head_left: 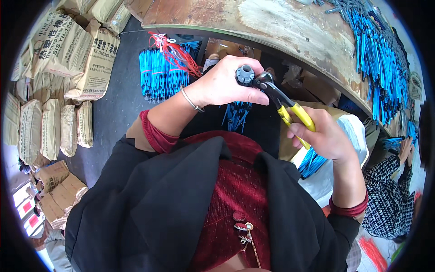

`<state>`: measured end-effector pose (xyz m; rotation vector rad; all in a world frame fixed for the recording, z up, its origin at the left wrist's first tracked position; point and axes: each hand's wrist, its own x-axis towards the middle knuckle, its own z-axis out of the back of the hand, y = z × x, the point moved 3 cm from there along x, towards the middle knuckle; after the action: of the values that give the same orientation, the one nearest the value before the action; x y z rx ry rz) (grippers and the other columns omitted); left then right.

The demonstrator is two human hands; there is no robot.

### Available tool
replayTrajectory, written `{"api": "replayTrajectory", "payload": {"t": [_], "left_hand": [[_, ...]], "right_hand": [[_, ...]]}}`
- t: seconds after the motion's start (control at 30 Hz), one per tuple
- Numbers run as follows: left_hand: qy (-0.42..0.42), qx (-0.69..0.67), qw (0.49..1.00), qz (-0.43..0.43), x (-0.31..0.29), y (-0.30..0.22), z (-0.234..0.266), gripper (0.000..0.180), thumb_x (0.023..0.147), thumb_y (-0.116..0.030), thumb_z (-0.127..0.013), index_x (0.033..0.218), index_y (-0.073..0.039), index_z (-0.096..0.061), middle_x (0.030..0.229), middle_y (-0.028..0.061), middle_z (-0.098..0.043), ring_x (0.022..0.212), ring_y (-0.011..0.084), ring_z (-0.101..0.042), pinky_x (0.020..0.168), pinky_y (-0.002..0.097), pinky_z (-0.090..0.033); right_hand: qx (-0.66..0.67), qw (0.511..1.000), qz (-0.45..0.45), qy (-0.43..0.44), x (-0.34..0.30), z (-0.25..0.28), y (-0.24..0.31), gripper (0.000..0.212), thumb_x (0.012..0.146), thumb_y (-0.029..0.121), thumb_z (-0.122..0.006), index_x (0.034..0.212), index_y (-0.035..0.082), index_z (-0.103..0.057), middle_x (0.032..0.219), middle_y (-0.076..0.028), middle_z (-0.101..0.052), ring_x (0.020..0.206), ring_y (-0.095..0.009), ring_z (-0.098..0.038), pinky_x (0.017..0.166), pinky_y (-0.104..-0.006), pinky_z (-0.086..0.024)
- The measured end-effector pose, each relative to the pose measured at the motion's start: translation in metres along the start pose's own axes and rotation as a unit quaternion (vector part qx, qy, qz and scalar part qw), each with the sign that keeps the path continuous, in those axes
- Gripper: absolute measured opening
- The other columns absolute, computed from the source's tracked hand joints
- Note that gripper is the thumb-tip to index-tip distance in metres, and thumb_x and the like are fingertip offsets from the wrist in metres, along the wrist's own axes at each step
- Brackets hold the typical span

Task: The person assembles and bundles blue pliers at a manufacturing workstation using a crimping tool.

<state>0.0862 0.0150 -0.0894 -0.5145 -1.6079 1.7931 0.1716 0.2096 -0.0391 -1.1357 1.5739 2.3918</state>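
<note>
Head view, frame centre: the left hand (pixel 224 84) grips a small grey plastic fitting (pixel 245 74); the right hand (pixel 327 136) clenches yellow-handled metal pliers (pixel 284 106), whose tip touches the fitting.

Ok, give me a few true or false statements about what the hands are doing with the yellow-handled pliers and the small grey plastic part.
1. The left hand holds the small grey round plastic part. True.
2. The right hand grips red-handled scissors. False: it grips yellow-handled pliers.
3. The pliers' dark jaws meet the grey part. True.
4. The blue rods heaped on the worn wooden bench are green. False: the rods are blue.
5. Tan paper sacks are stacked at the person's left. True.
</note>
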Motion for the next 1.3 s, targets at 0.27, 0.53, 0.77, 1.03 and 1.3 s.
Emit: {"api": "replayTrajectory", "payload": {"t": [0.27, 0.53, 0.77, 1.03, 1.3], "left_hand": [[-0.075, -0.027, 0.995, 0.053, 0.002, 0.004, 0.0, 0.034, 0.063, -0.019, -0.081, 0.084, -0.002, -0.061, 0.074, 0.0006, -0.058, 0.07, 0.008, -0.053, 0.067, 0.0227, -0.044], [-0.027, -0.196, 0.98, -0.034, -0.002, 0.022, 0.014, 0.039, 0.067, -0.011, -0.076, 0.1, -0.001, -0.058, 0.085, 0.004, -0.061, 0.079, 0.0108, -0.058, 0.074, 0.027, -0.048], [-0.054, -0.157, 0.986, 0.024, -0.01, 0.033, 0.012, 0.032, 0.07, -0.009, -0.071, 0.097, -0.001, -0.056, 0.084, 0.0058, -0.061, 0.081, 0.0146, -0.059, 0.075, 0.0293, -0.047], [-0.056, -0.152, 0.986, 0.048, -0.008, 0.034, 0.008, 0.031, 0.068, -0.012, -0.074, 0.091, -0.003, -0.055, 0.079, 0.0037, -0.059, 0.076, 0.0132, -0.057, 0.07, 0.0265, -0.047], [-0.079, -0.122, 0.989, 0.034, -0.007, 0.029, 0.007, 0.038, 0.062, -0.019, -0.082, 0.086, -0.004, -0.057, 0.077, 0.0001, -0.058, 0.073, 0.0073, -0.053, 0.069, 0.0225, -0.044]], "right_hand": [[-0.183, 0.982, -0.029, -0.026, 0.002, -0.006, 0.02, 0.016, 0.087, 0.01, -0.053, 0.096, -0.003, -0.054, 0.072, -0.004, -0.058, 0.058, -0.01, -0.055, 0.053, -0.0246, -0.044], [-0.219, 0.882, 0.331, -0.255, 0.027, -0.012, -0.029, 0.034, 0.084, 0.013, -0.058, 0.113, -0.002, -0.048, 0.082, -0.007, -0.059, 0.068, -0.013, -0.058, 0.056, -0.0247, -0.048], [0.286, 0.951, 0.101, -0.057, 0.031, -0.024, -0.07, 0.068, 0.081, 0.008, -0.06, 0.135, 0.003, -0.018, 0.121, -0.013, -0.045, 0.102, -0.025, -0.054, 0.082, -0.0365, -0.049], [-0.383, 0.712, 0.33, -0.487, 0.04, -0.001, -0.052, 0.059, 0.068, -0.006, -0.058, 0.123, 0.011, -0.046, 0.119, -0.015, -0.044, 0.116, -0.033, -0.04, 0.095, -0.0491, -0.038], [-0.543, 0.571, 0.4, -0.469, 0.046, -0.008, -0.031, 0.047, 0.067, -0.004, -0.06, 0.108, 0.019, -0.06, 0.118, -0.014, -0.045, 0.113, -0.033, -0.041, 0.096, -0.0505, -0.035]]}}
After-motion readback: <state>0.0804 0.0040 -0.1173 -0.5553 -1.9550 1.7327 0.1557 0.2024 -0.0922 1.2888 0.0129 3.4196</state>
